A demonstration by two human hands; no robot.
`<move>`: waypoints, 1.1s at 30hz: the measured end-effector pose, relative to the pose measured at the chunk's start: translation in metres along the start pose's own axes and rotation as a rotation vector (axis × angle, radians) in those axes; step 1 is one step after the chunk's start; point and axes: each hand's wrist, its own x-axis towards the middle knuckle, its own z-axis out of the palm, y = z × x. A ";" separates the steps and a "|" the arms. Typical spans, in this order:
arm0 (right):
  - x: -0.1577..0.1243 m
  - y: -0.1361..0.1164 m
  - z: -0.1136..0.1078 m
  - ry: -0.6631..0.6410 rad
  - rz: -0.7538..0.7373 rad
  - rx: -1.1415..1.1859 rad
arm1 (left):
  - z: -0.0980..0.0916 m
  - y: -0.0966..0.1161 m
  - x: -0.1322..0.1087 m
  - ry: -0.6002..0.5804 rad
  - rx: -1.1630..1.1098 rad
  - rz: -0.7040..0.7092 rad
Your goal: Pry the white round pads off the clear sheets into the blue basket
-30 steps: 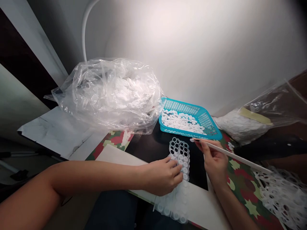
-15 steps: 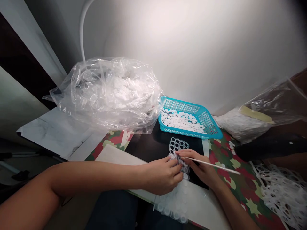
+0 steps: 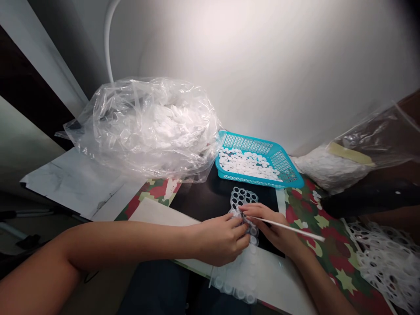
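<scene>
A translucent plastic sheet of rings (image 3: 243,197) lies across the black mat. Its far rings look open, while the nearer ones carry pale discs, and its near end (image 3: 233,291) hangs past the edge over my lap. My left hand (image 3: 226,239) is closed, its bent fingertips pressed on the middle of the sheet. A slim white stick (image 3: 302,232) slants through my right hand (image 3: 274,227), whose fingers pinch it. The stick's inner end is close to the left fingertips. Exactly what lies under the fingertips is hidden.
A blue basket (image 3: 288,168) of small white discs (image 3: 246,164) stands behind the mat (image 3: 197,199). At the back left bulges a clear plastic bag (image 3: 147,127). White pieces fill another bag (image 3: 334,170) at right. Ring sheets (image 3: 387,262) pile up at the right edge.
The whole view has shifted very slightly. Both hands stay at the same spot on the ring sheet, and the white stick's outer end is marginally lower and further left.
</scene>
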 end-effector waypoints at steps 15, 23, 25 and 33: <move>-0.001 0.006 0.005 0.027 -0.109 -0.104 | 0.003 0.000 0.000 -0.014 0.010 0.021; -0.002 0.006 0.007 0.052 0.021 -0.045 | 0.001 -0.001 0.000 -0.021 0.014 0.032; -0.002 0.006 0.008 0.067 0.026 -0.044 | 0.001 -0.001 -0.001 -0.024 0.021 0.038; -0.001 0.004 0.010 0.136 0.046 -0.079 | 0.003 -0.001 -0.001 -0.034 0.025 0.046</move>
